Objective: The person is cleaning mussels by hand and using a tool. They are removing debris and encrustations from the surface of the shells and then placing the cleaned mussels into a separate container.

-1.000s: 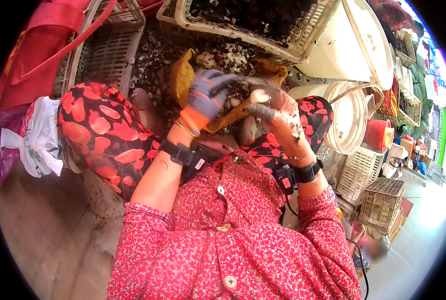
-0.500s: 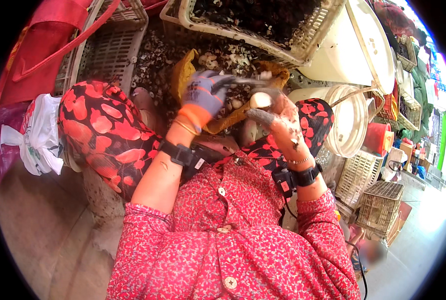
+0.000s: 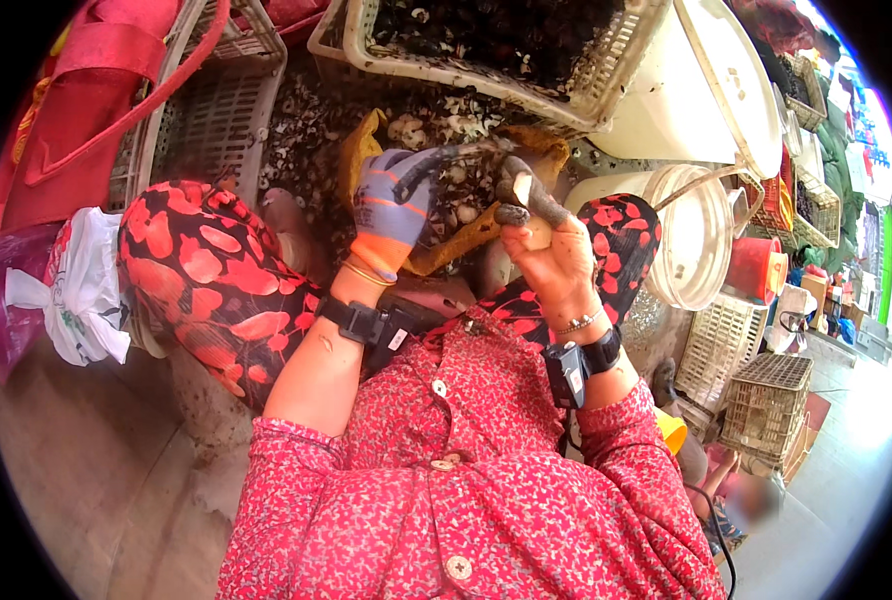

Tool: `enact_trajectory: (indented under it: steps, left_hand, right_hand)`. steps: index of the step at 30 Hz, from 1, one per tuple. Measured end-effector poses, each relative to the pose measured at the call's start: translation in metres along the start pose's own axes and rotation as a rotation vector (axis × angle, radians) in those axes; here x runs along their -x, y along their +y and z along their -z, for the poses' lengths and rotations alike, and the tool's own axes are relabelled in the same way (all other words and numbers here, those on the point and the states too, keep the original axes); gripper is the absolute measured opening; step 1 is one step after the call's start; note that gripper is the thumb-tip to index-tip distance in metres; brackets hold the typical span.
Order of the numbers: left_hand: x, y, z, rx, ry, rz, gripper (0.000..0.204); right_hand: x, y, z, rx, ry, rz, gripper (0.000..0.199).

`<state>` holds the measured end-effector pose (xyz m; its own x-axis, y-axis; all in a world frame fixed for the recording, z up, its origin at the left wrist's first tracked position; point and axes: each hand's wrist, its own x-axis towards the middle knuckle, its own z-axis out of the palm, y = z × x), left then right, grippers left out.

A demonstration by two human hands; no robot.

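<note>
My left hand (image 3: 391,200), in a grey and orange glove, is closed around a thin dark knife (image 3: 461,150) pointing right. Its tip is near the fingers of my right hand (image 3: 554,250). That hand is bare apart from dark coverings on some fingers, and it pinches what looks like a water chestnut (image 3: 522,187) with pale flesh showing; the fingers hide part of it. Beneath both hands, between my knees, lies a heap of dark and white peelings (image 3: 456,185), with crumpled yellow material (image 3: 451,246) around it.
Ahead stands a dirty white crate (image 3: 446,72) of dark, round pieces. White buckets (image 3: 693,235) stand at the right, with stacked crates (image 3: 766,400) and a person (image 3: 736,500) beyond. To the left are another crate (image 3: 211,125), a red bag (image 3: 101,90) and a tied white plastic bag (image 3: 86,290).
The knife hand, blurred before, has moved slightly left and is sharper. My right hand has turned, showing more palm, and less of the white flesh shows between its fingers.
</note>
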<state>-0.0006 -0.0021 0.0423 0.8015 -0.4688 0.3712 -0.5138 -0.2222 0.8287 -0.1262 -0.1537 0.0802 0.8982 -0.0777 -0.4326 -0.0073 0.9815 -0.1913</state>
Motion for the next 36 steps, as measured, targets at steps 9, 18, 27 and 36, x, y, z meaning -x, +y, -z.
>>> enact_trajectory:
  steps: [9,18,27,36]
  left_hand:
    - [0.009,0.006,-0.011,0.369,-0.080,0.232,0.034]
    - [0.019,-0.011,-0.015,0.322,-0.066,0.209,0.029]
    - [0.021,-0.003,-0.020,0.504,-0.076,0.279,0.032]
    - [0.016,0.008,-0.012,0.136,-0.084,0.033,0.032]
  right_hand:
    - [-0.009,0.017,-0.005,-0.121,-0.006,0.048,0.020]
    - [-0.008,0.033,-0.021,0.336,0.311,0.353,0.015]
    - [-0.013,0.029,-0.008,-0.103,0.173,0.079,0.011]
    - [-0.012,0.033,-0.001,0.367,0.435,0.411,0.018]
